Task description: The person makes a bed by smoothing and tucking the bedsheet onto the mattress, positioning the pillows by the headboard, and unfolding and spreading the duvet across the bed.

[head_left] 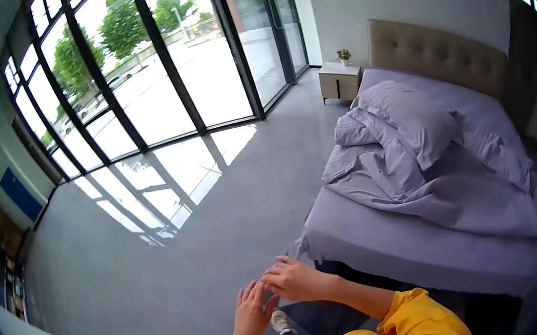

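Seemingly, left hand [252, 310] touches right hand [291, 281], exact contact unclear.

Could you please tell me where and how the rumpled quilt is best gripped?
The quilt is probably best taken by its near edge, from the foot of the bed: that edge lies loose and faces that side, whereas what looks like a pillow seems to rest on the bunched part behind.

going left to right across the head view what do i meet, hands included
Blue panel, left hand, right hand, nightstand, tufted headboard.
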Demonstrator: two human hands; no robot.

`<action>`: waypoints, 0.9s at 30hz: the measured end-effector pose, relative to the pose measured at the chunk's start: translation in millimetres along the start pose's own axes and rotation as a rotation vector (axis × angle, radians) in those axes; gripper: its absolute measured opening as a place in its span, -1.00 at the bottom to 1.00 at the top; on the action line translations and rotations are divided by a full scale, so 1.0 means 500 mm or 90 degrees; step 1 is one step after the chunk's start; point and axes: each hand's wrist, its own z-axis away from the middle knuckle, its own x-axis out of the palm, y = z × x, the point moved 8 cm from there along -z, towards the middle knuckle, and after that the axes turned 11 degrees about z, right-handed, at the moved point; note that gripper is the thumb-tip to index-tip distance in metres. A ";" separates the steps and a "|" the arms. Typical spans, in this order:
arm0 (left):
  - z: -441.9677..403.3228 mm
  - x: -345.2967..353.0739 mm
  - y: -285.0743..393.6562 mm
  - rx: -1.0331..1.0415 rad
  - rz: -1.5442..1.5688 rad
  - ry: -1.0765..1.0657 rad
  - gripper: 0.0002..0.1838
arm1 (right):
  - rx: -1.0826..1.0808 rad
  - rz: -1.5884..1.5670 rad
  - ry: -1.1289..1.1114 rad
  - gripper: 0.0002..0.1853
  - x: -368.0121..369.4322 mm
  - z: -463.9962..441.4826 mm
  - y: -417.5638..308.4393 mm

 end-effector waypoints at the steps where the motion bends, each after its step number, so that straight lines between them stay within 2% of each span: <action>1: -0.043 -0.015 -0.042 0.015 -0.001 -0.013 -0.58 | 0.036 0.005 -0.009 -0.80 0.026 -0.041 0.042; 4: -0.227 -0.028 -0.149 0.074 -0.028 -0.037 -0.61 | 0.136 0.029 -0.021 -0.80 0.070 -0.117 0.189; 6: -0.351 0.010 -0.171 0.133 0.013 -0.071 -0.60 | 0.274 0.044 -0.053 -0.78 0.087 -0.120 0.306; 10: -0.525 0.122 -0.174 0.245 0.157 -0.259 -0.60 | 0.423 0.057 -0.084 -0.74 0.103 -0.113 0.475; 13: -0.674 0.170 -0.211 0.292 0.126 -0.290 -0.58 | 0.520 0.039 -0.063 -0.74 0.138 -0.123 0.637; 18: -1.011 0.224 -0.343 0.308 0.042 -0.352 -0.60 | 0.596 0.100 -0.082 -0.75 0.186 -0.240 0.959; 20: -1.125 0.244 -0.367 0.308 0.023 -0.418 -0.62 | 0.601 0.172 -0.068 -0.76 0.158 -0.297 1.052; 21: -1.186 0.246 -0.355 0.319 0.060 -0.400 -0.65 | 0.620 0.178 -0.077 -0.76 0.149 -0.309 1.092; 24: -1.365 0.308 -0.310 0.377 0.093 -0.409 -0.66 | 0.614 0.139 0.042 -0.76 0.094 -0.369 1.241; 27: -1.553 0.387 -0.280 0.440 0.108 -0.462 -0.67 | 0.665 0.185 0.045 -0.77 0.060 -0.379 1.421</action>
